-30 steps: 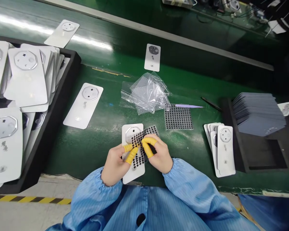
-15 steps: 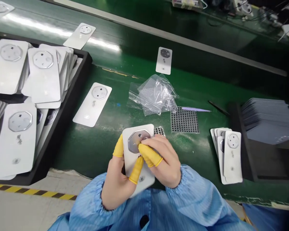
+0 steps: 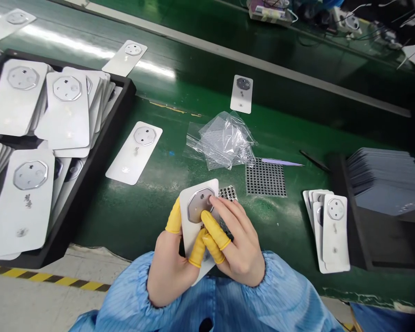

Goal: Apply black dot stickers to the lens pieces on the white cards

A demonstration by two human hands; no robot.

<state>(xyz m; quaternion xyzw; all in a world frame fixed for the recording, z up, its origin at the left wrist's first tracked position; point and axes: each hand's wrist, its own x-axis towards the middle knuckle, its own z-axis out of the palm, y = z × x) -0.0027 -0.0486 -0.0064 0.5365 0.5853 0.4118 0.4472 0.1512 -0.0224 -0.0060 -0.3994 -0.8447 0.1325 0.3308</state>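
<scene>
Two hands meet just above the near edge of the green worktop (image 3: 141, 216), both on one white card (image 3: 198, 216). Left hand (image 3: 173, 263) has a closed grip along the card's left edge, yellow rubber caps on thumb and forefinger. Right hand (image 3: 237, 244), capped the same way, presses fingertips onto the silvery eight-sided plate (image 3: 198, 206) near the card's top; its grip is closed around the card's right side. Under the card a sheet of black dots (image 3: 228, 193) peeks out.

I'd judge the card light, thin, fairly stiff and glossy, so slippery and easily smudged; best held by its long edges, clear of the plate.

Further out lie a dotted square sheet (image 3: 265, 177), crumpled clear bags (image 3: 223, 140) and a loose card (image 3: 134, 146). Right, a fanned pile of cards (image 3: 327, 230) beside a dark tray (image 3: 383, 216). Left, a black tray (image 3: 90, 152) is heaped with more cards.
</scene>
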